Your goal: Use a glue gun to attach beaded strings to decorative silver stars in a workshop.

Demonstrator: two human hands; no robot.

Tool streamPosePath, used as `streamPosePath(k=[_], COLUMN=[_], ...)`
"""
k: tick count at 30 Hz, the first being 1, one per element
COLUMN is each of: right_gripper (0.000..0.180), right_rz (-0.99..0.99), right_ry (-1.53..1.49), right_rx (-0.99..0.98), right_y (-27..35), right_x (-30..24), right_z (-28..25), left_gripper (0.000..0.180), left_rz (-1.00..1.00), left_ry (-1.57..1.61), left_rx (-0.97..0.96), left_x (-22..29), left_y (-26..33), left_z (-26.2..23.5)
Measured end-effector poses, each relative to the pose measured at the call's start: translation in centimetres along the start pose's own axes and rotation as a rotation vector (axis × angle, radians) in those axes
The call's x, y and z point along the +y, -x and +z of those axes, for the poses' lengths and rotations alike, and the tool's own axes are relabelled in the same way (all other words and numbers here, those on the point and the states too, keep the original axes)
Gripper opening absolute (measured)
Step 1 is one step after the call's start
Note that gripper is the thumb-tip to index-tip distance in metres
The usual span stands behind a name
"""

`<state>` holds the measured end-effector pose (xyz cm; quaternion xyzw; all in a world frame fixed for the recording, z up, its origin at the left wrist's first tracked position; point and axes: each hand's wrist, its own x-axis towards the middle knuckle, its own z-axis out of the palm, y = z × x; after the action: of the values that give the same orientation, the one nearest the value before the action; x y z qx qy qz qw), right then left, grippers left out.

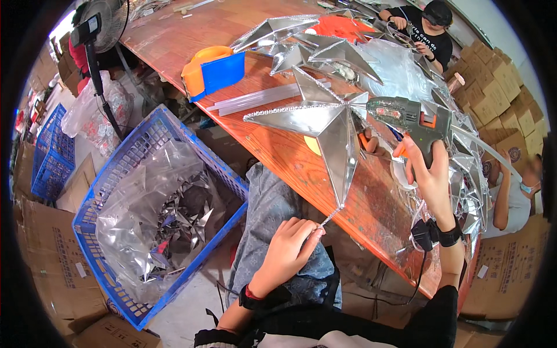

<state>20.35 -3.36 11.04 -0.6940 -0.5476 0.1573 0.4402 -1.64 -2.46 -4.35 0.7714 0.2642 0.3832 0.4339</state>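
Note:
A silver five-pointed star (319, 124) lies at the table's near edge, one point toward me. Silver beaded trim (332, 216) runs along its ridges and ends at that point. My left hand (290, 246) pinches the trim's loose end just off the edge. My right hand (430, 177) is wrapped around a dark green hot glue gun (412, 116) with an orange trigger. Its nozzle points left, at the star's centre. A long translucent glue stick (487, 148) sticks out of the gun's back.
More silver stars (342, 55) crowd the far and right table (255, 139). Glue sticks (261, 97) and a blue-and-orange holder (223, 75) lie left of the star. A blue crate (93, 246) of silver pieces, a fan (107, 26) and cartons (499, 87) surround me. Two people work opposite and at right.

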Motion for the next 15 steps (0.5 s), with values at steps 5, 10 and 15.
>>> streamPosePath(k=[5, 10, 15], right_gripper=[0.019, 0.017, 0.019], right_rz=[-0.007, -0.019, -0.052], right_ry=[-0.005, 0.011, 0.072], right_rx=[-0.01, -0.005, -0.027], right_y=[-0.16, -0.12, -0.02], right_x=[-0.12, 0.57, 0.42], right_z=[0.09, -0.05, -0.13], left_gripper=[0.005, 0.005, 0.005], left_rz=[0.01, -0.008, 0.015], left_ry=[-0.005, 0.007, 0.0], left_rx=[0.007, 0.014, 0.01], left_x=[-0.05, 0.02, -0.15], left_y=[0.14, 0.07, 0.08], left_z=[-0.04, 0.07, 0.09])
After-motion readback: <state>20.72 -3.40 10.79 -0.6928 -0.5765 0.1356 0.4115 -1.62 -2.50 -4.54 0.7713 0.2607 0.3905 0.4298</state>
